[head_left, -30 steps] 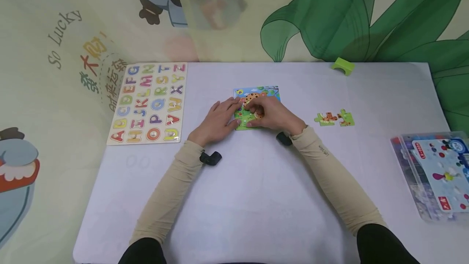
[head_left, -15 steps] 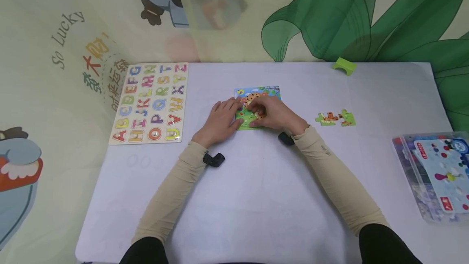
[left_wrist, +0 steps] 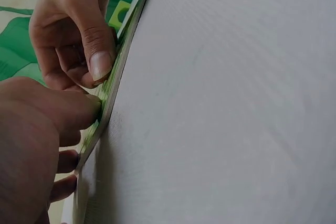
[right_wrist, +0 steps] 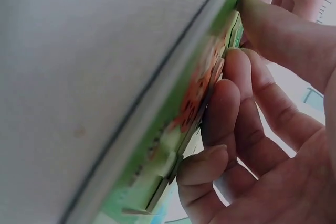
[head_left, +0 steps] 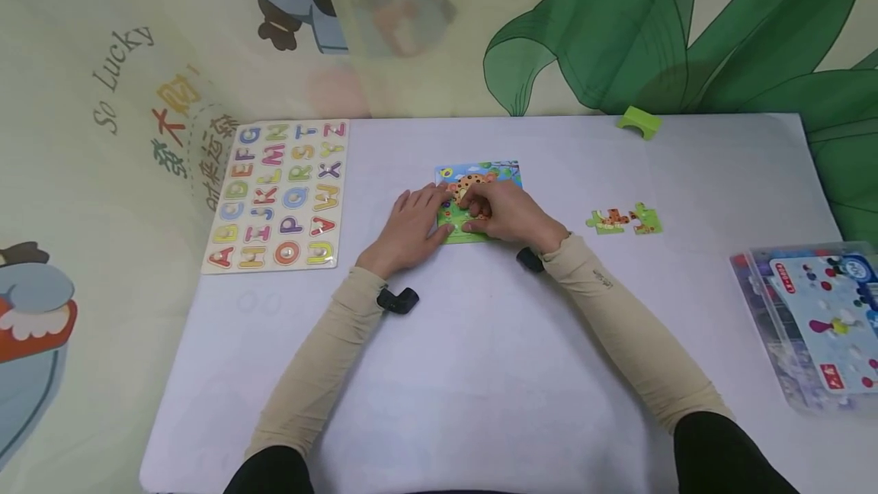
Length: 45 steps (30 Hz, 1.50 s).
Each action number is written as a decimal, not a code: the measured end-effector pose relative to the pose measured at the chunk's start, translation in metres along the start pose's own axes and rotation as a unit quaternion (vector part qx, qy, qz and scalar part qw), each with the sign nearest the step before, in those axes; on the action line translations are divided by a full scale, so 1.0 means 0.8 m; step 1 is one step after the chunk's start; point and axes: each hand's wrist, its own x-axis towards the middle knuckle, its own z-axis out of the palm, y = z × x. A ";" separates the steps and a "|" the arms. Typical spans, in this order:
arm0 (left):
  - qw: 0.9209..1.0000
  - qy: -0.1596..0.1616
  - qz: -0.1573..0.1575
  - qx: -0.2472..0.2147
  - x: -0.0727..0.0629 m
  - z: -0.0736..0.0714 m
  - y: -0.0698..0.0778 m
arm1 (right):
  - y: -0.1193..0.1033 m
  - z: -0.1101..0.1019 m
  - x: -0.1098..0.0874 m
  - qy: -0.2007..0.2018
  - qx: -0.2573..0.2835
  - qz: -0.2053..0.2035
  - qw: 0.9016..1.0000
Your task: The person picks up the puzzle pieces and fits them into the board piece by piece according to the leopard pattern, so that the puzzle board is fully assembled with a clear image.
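Note:
A small jigsaw puzzle (head_left: 509, 171) with a spotted cartoon animal on blue and green lies at the back middle of the table. My left hand (head_left: 409, 231) rests along its left side, fingers extended, thumb near the lower left edge. My right hand (head_left: 509, 212) bends over the middle of the puzzle and covers part of it. In the right wrist view its thumb and index finger pinch a green puzzle piece (right_wrist: 234, 32) slightly raised from the board. The left wrist view shows both hands close together along the puzzle's edge (left_wrist: 107, 100).
Two joined-looking loose puzzle pieces (head_left: 608, 222) lie right of my right hand. An alphabet board (head_left: 277, 197) stands at the back left. A green arch block (head_left: 641, 122) sits at the far edge, and a clear plastic box (head_left: 775, 326) at the right.
The head view has shifted slightly. Both hands stay at the puzzle, with only tiny finger movement in the right hand.

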 end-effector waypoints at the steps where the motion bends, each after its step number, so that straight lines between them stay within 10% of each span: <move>1: 1.000 0.000 0.003 0.000 0.000 0.000 0.000 | -0.001 -0.001 0.000 0.000 -0.001 0.001 1.000; 9: 0.999 0.010 0.030 0.020 0.003 0.001 0.006 | 0.027 -0.042 -0.033 0.056 0.061 -0.009 0.997; 15: 0.996 0.049 0.038 0.057 -0.004 -0.003 0.011 | 0.076 -0.101 -0.091 0.100 0.037 0.081 0.991; 20: 0.993 0.062 0.050 0.085 -0.006 -0.003 0.015 | 0.109 -0.130 -0.133 0.061 -0.004 0.163 0.985; 28: 0.993 0.061 0.064 0.084 -0.007 -0.004 0.018 | 0.125 -0.135 -0.161 0.001 -0.021 0.204 0.979; 45: 0.997 0.052 0.055 0.017 -0.009 0.000 0.011 | 0.130 -0.122 -0.171 0.035 -0.027 0.170 0.985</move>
